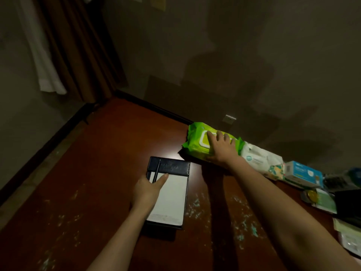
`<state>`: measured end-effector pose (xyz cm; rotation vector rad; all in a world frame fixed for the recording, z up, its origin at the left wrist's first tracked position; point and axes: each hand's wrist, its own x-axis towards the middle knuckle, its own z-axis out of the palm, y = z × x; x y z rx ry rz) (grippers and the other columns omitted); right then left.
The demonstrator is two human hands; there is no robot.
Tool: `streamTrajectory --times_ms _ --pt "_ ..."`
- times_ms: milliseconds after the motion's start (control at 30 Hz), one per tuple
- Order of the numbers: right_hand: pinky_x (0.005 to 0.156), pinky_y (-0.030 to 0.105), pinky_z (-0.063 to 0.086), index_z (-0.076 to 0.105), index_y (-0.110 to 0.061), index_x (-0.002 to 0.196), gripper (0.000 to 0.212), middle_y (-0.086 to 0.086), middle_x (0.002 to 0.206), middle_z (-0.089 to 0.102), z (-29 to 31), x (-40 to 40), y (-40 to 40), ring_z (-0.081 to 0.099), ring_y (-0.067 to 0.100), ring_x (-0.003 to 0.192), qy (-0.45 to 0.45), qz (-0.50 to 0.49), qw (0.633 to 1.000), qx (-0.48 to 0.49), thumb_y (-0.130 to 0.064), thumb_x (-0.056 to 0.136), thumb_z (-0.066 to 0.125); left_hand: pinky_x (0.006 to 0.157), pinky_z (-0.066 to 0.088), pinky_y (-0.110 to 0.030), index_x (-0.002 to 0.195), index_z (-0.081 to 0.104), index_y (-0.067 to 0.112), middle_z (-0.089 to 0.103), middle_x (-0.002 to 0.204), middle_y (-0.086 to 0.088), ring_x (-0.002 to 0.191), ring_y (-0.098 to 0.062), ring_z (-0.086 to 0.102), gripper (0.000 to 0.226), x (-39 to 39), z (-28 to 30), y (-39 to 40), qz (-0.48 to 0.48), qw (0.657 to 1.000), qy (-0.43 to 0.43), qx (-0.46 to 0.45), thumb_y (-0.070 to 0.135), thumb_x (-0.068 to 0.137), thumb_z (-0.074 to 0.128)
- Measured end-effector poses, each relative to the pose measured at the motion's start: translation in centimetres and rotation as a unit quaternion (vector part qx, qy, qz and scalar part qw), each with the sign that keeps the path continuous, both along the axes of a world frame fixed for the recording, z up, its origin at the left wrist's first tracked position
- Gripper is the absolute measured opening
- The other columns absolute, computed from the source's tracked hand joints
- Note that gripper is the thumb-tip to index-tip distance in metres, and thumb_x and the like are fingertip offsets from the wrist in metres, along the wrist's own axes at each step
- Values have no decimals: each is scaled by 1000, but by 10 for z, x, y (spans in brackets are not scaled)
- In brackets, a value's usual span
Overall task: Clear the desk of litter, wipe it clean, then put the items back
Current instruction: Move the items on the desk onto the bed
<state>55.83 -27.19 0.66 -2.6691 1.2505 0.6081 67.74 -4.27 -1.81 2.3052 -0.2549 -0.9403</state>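
A green wet-wipe pack lies on the dark red worktop close to the back wall, its pale flip lid facing up and closed; its contents cannot be seen. The right hand lies on top of this pack with fingers spread and nearly straight across the lid, the thumb down along the pack's near edge; whether it grips or merely rests cannot be told. Touching the pack's right end is a white wipe pack, then a blue and white box, and beyond that a dim clutter of packets at the right edge, too dark to identify. In front of the green pack, just apart from it, lies a black notepad holder carrying a white pad, with a dark pen lying along its left side. The left hand rests on the holder's left edge, index finger straight across the top of the pad, remaining fingers hidden. Pale flecks of litter are scattered over the worktop near both forearms.
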Motion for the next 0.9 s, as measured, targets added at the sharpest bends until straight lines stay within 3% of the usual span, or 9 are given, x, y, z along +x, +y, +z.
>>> streamTrajectory --times_ms 133,233,367,500,667,800,900 --pt "100 46 32 21 -23 148 79 16 135 38 1 -3 -1 39 38 121 -33 35 997 -63 -43 84 64 70 48 -35 100 57 7 63 99 -10 85 -28 60 56 3 -5 0 -17 1000 13 9 58 78 65" --pt "96 42 34 21 -25 148 78 17 130 40 12 -10 4 41 36 117 -51 29 994 -90 -48 85 60 71 51 -36 99 58 7 63 95 -9 86 -29 61 55 -2 -6 -1 -35 999 17 3 57 78 66" --pt "95 43 35 22 -27 149 77 16 128 40 40 -23 23 42 36 115 -95 -18 991 -91 -45 85 60 60 47 -30 89 58 8 62 82 -3 75 -23 61 40 -15 10 -4 -45 998 28 -46 46 81 68" --pt "95 44 36 24 -28 148 76 15 126 42 79 -60 53 42 37 115 -177 -137 971 -88 -37 83 62 50 36 -24 87 56 9 58 77 -2 66 -16 55 35 -37 38 -3 -69 994 21 -81 42 84 67" --pt "102 47 32 24 -30 148 75 17 134 38 122 -162 111 36 37 126 -219 -285 929 -90 -34 84 63 54 38 -28 88 59 5 63 81 -12 67 -22 55 40 -91 60 8 -132 984 43 -113 45 85 64" --pt "100 47 33 26 -31 147 72 16 135 37 143 -265 187 33 37 127 -224 -401 882 -108 -32 85 62 57 38 -30 91 60 4 64 85 -16 71 -27 57 49 -168 69 19 -238 963 66 -108 52 81 64" --pt "102 48 31 27 -31 147 69 14 135 36 154 -343 260 31 36 127 -219 -489 834 -132 -33 87 62 55 37 -30 93 61 5 63 85 -12 73 -26 57 48 -246 84 40 -347 926 71 -129 51 81 65"
